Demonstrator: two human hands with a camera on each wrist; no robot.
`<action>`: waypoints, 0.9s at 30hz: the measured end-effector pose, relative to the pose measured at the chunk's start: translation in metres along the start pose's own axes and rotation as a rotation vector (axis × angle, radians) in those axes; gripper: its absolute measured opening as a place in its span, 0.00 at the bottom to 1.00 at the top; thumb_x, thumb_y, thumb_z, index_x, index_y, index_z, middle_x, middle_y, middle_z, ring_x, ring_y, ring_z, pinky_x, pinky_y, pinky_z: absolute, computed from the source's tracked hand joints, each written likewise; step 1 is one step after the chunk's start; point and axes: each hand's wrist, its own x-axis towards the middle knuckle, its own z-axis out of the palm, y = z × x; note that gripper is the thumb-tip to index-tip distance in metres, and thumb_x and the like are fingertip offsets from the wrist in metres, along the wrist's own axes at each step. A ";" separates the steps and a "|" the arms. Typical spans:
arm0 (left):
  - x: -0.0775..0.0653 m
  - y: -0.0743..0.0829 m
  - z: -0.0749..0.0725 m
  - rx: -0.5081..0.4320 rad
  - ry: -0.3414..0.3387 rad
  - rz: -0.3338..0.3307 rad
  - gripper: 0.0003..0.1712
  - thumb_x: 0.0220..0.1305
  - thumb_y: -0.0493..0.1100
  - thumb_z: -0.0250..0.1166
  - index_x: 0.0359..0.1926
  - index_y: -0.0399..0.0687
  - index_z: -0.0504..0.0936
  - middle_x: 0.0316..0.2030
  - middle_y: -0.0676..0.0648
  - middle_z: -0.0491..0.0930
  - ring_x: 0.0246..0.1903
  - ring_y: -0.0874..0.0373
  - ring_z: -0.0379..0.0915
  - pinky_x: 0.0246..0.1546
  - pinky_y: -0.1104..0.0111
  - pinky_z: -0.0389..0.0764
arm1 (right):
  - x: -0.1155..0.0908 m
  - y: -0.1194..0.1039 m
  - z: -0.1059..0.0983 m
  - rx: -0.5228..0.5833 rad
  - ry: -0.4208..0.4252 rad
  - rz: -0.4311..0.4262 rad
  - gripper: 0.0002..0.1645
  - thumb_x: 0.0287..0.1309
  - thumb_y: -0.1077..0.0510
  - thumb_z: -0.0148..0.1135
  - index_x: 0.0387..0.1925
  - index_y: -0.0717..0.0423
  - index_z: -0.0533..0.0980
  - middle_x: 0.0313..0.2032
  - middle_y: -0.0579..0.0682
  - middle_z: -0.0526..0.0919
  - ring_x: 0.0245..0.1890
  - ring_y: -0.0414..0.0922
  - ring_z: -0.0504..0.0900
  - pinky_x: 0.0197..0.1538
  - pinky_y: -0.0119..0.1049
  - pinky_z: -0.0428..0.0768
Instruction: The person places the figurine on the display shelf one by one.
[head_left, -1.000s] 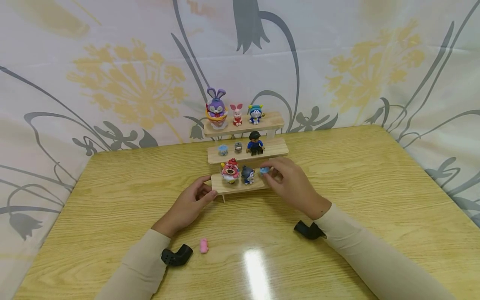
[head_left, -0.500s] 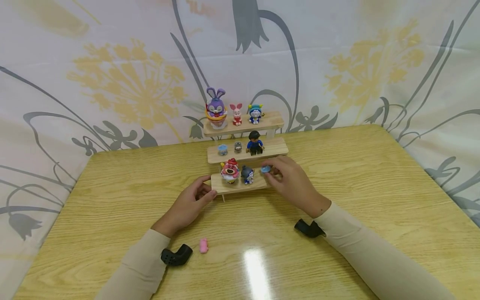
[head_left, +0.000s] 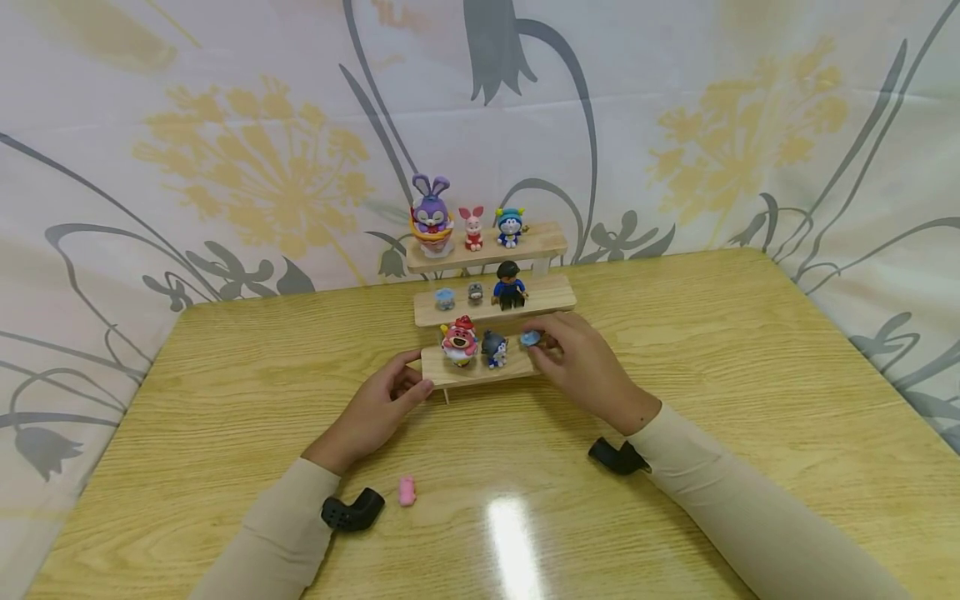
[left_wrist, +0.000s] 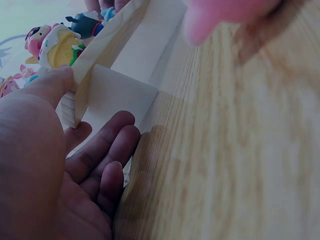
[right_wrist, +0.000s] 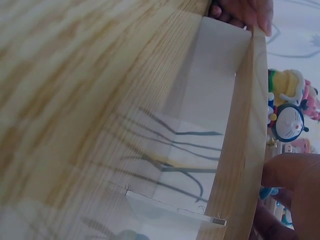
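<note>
My left hand (head_left: pixel 381 407) grips the left end of the lowest tier of a wooden display stand (head_left: pixel 487 377), its thumb on the top edge in the left wrist view. Near that tier's right end, my right hand (head_left: pixel 581 362) pinches a small light-blue figurine (head_left: pixel 530 338) between thumb and fingers. Those fingers hide part of it, and only a sliver of blue shows in the right wrist view. On the same tier stand a pink bear figurine (head_left: pixel 460 342) and a dark-blue, cat-like figurine (head_left: pixel 495 349). A small pink figurine (head_left: pixel 407 491) lies on the table near my left wrist.
The middle tier bears a blue-hatted figurine (head_left: pixel 445 299), a small grey figurine (head_left: pixel 476 292) and a black-haired toy man (head_left: pixel 509 286). Above are a purple rabbit (head_left: pixel 432 217), a pink piglet (head_left: pixel 472 229) and a blue figurine (head_left: pixel 509 227). A patterned cloth (head_left: pixel 480 142) hangs behind.
The light-blue figurine has turned slightly in my right fingers while staying at the lowest tier's right end. My left hand and the stand hold still.
</note>
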 end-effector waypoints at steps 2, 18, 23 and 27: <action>0.000 0.000 0.000 -0.001 0.003 -0.004 0.36 0.75 0.58 0.56 0.76 0.48 0.59 0.51 0.44 0.80 0.44 0.56 0.76 0.47 0.64 0.75 | 0.000 0.000 0.000 -0.002 0.001 -0.003 0.14 0.64 0.64 0.65 0.51 0.59 0.80 0.46 0.54 0.82 0.42 0.47 0.82 0.43 0.39 0.84; -0.001 0.001 -0.001 -0.013 -0.005 0.007 0.36 0.76 0.56 0.56 0.75 0.46 0.59 0.51 0.42 0.80 0.44 0.55 0.75 0.47 0.61 0.74 | -0.001 -0.002 -0.006 0.036 -0.015 0.029 0.19 0.65 0.62 0.64 0.56 0.59 0.77 0.48 0.54 0.80 0.41 0.44 0.81 0.43 0.39 0.83; -0.001 0.001 -0.001 -0.012 -0.005 0.007 0.36 0.75 0.56 0.56 0.76 0.46 0.59 0.51 0.43 0.80 0.44 0.55 0.75 0.47 0.61 0.74 | -0.002 -0.006 -0.007 -0.025 0.039 0.008 0.19 0.63 0.60 0.66 0.55 0.58 0.78 0.44 0.53 0.80 0.38 0.44 0.79 0.40 0.39 0.81; -0.001 0.001 -0.001 -0.011 -0.004 0.006 0.36 0.76 0.56 0.56 0.76 0.47 0.59 0.51 0.42 0.79 0.44 0.55 0.75 0.47 0.61 0.74 | -0.004 -0.011 -0.005 -0.032 0.088 -0.047 0.17 0.62 0.61 0.67 0.52 0.58 0.79 0.42 0.53 0.80 0.39 0.46 0.79 0.38 0.39 0.80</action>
